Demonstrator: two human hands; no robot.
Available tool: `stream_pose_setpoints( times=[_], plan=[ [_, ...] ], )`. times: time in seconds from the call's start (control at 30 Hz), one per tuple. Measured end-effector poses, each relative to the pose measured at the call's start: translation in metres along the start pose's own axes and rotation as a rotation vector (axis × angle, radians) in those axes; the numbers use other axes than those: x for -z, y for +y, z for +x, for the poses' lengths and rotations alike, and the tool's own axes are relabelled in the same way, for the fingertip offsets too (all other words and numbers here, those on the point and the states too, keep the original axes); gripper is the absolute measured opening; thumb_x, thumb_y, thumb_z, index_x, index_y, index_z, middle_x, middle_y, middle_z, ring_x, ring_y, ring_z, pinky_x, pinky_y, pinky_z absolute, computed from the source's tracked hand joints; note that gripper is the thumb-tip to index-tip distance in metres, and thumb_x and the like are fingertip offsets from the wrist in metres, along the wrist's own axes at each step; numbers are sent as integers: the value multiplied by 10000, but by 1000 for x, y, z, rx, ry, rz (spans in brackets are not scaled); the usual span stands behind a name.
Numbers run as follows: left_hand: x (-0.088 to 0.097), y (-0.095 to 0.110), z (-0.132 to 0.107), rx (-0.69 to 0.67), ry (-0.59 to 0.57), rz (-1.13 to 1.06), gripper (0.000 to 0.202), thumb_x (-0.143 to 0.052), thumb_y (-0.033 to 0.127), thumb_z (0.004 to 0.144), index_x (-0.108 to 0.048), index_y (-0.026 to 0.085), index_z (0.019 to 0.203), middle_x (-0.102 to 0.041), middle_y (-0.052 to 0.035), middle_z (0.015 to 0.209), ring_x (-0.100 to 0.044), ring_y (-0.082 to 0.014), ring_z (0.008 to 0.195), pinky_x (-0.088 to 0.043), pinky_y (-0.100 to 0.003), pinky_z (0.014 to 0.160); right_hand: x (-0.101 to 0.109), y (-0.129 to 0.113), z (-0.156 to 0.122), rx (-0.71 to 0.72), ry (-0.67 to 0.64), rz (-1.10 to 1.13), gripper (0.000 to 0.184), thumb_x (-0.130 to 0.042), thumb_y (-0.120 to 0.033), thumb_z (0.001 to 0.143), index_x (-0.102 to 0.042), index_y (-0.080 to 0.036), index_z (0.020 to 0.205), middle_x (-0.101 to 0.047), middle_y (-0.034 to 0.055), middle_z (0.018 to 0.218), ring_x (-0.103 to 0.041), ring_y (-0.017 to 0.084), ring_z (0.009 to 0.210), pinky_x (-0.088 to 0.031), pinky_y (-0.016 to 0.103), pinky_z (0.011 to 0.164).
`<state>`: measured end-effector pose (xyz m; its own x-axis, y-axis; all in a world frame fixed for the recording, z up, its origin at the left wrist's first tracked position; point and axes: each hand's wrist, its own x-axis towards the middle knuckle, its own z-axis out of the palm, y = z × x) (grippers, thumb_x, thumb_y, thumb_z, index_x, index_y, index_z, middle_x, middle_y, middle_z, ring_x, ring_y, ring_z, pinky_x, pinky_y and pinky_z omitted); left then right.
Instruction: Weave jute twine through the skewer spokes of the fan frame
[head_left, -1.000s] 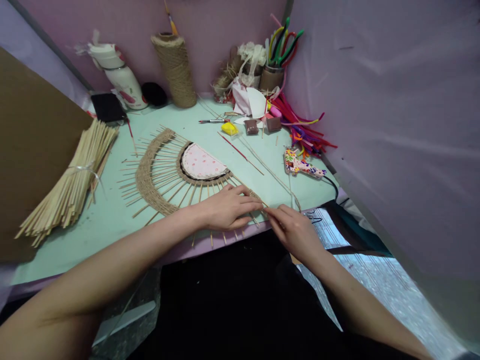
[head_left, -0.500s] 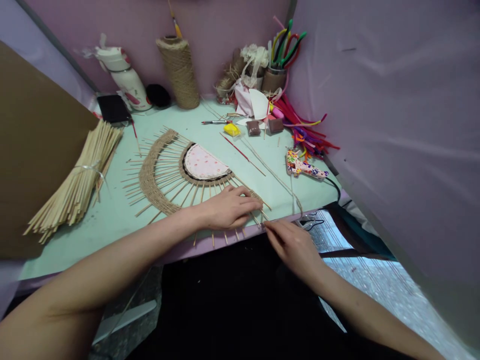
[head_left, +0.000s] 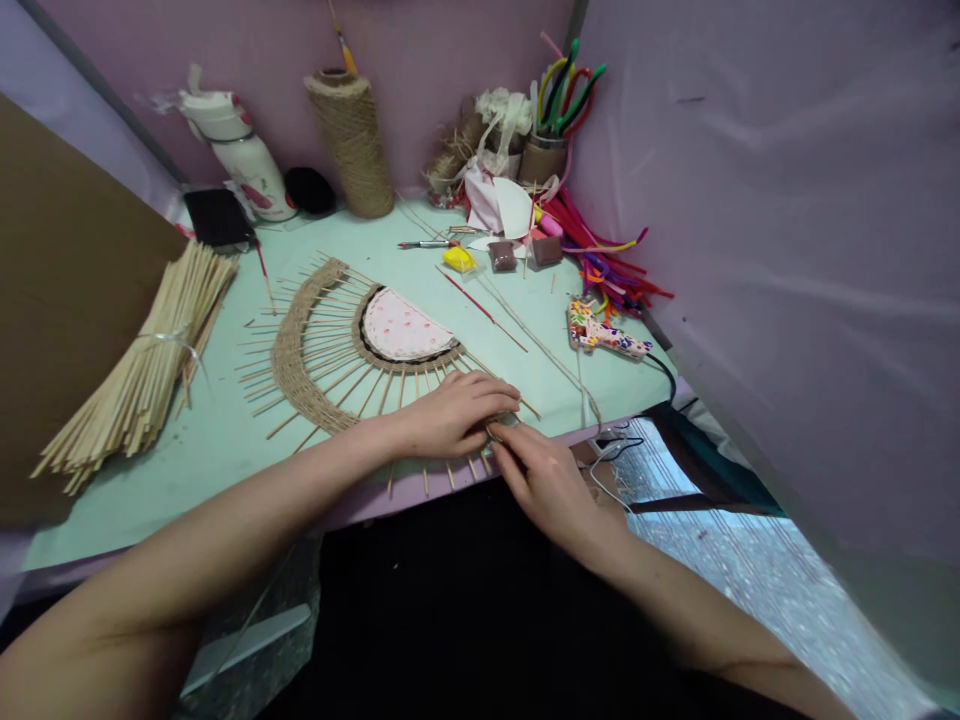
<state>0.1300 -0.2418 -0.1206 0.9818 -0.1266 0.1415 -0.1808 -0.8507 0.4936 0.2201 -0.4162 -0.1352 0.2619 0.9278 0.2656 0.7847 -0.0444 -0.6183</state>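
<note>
While the left hand [head_left: 461, 412] lies palm down across the near right portion of the fan frame [head_left: 390, 366], the right hand [head_left: 551, 485] meets it at the table's near edge. The fingers of the left hand are bent and close together; whether they grip a stick cannot be told. The right thumb and index finger converge beside the left fingertips; what lies between them, if anything, is too small to identify.

The fan frame lies flat on the pale green table [head_left: 217, 430], with its near stick ends projecting past the edge. It consists of radiating sticks [head_left: 401, 386], an outer woven twine band [head_left: 294, 350] and a half-round pink dotted panel [head_left: 409, 325] at the hub.

A loose twine strand [head_left: 536, 337] runs diagonally to the right of the frame and hangs over the edge. Beyond it lies a floral-patterned glue gun [head_left: 600, 332]. A tied stick bundle [head_left: 142, 370] lies to the left; an upright twine spool [head_left: 352, 150] stands at the rear.
</note>
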Motion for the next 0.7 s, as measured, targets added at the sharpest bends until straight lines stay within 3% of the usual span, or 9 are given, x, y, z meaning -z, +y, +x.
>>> stream_pose_setpoints(
  times=[0.3,0.57,0.7],
  plan=[
    [-3,-9,-1,-62,54,-32,149,-546,186,866,-650,193,972,-633,-84,1295,-563,-231,1154,-406,-411,965,0,1,-7,111,-28,-220,299,-426,-217,982,-592,-114,1208,-678,117,901,-652,230,819,-536,354,730],
    [-4,-13,1,-119,110,-35,129,-536,225,915,-650,182,873,-681,-92,1210,-605,-206,1069,-449,-392,918,15,3,-16,83,-41,-142,262,-449,-203,980,-610,-142,1178,-685,85,913,-651,201,829,-528,328,757],
    [-4,-14,0,-171,168,-50,133,-518,207,926,-640,177,883,-716,-96,1112,-636,-195,1031,-479,-365,893,25,19,-10,43,81,-141,205,-494,-224,966,-640,-157,1093,-686,83,949,-628,209,879,-508,353,805]
  ],
)
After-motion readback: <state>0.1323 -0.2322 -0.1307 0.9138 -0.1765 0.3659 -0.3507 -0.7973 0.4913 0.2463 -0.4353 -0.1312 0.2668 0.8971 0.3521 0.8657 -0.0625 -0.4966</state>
